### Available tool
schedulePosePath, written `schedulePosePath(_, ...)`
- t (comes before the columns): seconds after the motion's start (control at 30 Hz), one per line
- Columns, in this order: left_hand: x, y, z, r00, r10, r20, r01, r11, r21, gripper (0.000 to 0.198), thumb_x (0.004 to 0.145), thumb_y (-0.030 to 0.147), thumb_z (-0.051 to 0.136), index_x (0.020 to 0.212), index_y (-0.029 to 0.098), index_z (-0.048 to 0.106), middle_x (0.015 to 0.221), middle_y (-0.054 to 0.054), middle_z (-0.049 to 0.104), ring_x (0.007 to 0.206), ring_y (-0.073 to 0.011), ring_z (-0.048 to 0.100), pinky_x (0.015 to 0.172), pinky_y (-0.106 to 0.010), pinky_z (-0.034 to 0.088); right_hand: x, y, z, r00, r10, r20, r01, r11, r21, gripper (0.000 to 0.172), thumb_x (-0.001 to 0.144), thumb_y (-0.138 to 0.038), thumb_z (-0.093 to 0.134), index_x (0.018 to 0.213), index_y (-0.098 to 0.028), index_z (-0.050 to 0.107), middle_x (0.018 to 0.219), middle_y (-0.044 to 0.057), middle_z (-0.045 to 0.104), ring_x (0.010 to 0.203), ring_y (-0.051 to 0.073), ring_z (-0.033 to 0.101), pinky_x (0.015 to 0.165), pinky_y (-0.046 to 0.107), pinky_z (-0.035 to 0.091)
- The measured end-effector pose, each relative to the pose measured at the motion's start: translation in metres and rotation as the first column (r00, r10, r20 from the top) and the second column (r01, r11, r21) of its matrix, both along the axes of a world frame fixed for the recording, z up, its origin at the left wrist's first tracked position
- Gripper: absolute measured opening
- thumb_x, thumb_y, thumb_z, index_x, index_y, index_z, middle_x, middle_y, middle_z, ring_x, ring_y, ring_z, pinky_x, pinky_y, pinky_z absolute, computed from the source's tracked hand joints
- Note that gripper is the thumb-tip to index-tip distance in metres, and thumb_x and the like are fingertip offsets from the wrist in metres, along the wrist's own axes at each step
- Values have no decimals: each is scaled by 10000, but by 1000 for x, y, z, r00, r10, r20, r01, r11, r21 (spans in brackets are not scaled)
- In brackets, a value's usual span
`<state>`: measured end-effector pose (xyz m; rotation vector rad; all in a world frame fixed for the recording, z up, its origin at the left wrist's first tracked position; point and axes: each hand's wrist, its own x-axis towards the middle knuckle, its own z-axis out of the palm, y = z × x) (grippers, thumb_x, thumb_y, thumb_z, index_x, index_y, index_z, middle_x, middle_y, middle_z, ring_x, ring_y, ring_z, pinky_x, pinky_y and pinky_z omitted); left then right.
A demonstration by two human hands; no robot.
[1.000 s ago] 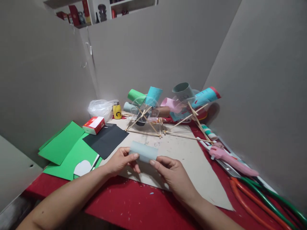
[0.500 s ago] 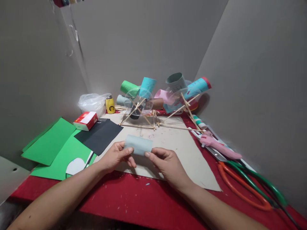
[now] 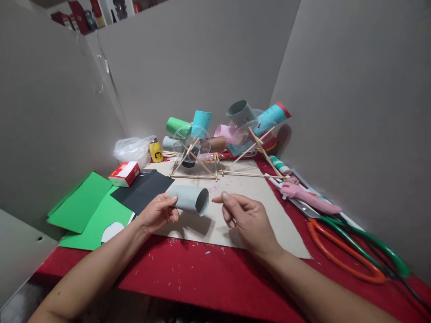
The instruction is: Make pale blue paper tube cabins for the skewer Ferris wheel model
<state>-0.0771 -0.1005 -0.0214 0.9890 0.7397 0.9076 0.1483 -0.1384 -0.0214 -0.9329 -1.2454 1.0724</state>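
Observation:
A pale grey-blue paper tube [image 3: 185, 198] lies in the grip of my left hand [image 3: 160, 211], with the thumb on top and fingers below its left end. Its open right end faces my right hand [image 3: 240, 215], showing the dark inside. That hand is apart from the tube and holds nothing; the index finger stretches towards the opening, the thumb lies close above it and the other fingers are bent. Both hands are over a sheet of beige card [image 3: 279, 229]. Behind stand two stick frames with clear discs carrying coloured paper tubes, among them a green tube [image 3: 178, 126] and a turquoise tube [image 3: 202, 123].
Green sheets [image 3: 81, 204], a black sheet [image 3: 143, 190] and a red-white box [image 3: 124, 173] lie to the left. Along the right are a pink glue gun [image 3: 311, 199] and scissors with orange and green handles [image 3: 346, 253]. Grey panels enclose the red-covered table [image 3: 188, 273].
My right hand has let go of the paper tube and moved a little right. The tube stays in my left hand, its right end now turned towards me. The view has shifted slightly.

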Motion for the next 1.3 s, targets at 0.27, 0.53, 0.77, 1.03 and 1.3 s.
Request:
schedulePosePath(0.27,-2,1,-2,999,-51,6,51,999,-1,306,712,338,767,826,107,601,580,20,604,365,-70,532,377,-163,442,-2,7,2,985,-119,127,110,991,77,342,767,-453,665,901,-146,733,674,33,640,556,139,519,509,255,436)
schedulePosePath(0.53,2,-2,-5,993,-119,-12,118,993,-15,319,722,349,763,825,105,585,593,1,630,374,-71,562,380,-129,401,-5,9,-10,950,-65,305,16,987,159,304,838,-338,555,629,-157,682,552,9,610,535,139,543,520,243,409)
schedulePosePath(0.77,3,-3,-2,995,-99,-16,99,995,-13,342,696,341,786,847,101,593,664,-24,669,393,-82,577,385,-147,416,-4,10,-15,934,-29,357,-28,988,153,330,857,-356,536,621,-162,660,535,4,591,522,138,550,512,234,408)
schedulePosePath(1.03,5,-7,-2,990,36,-137,-7,978,207,383,724,442,750,858,115,604,636,-34,673,499,-142,644,512,-218,506,-5,9,-10,964,-124,236,97,988,121,397,849,-525,561,731,-164,678,619,22,599,509,129,513,499,238,429)
schedulePosePath(1.3,8,-15,-3,954,109,-281,2,930,367,421,784,518,664,877,108,626,571,-42,673,504,-135,626,552,-216,467,-14,4,-12,968,134,214,-127,991,-45,430,743,-558,670,592,-160,613,477,-31,484,448,98,405,450,229,322)
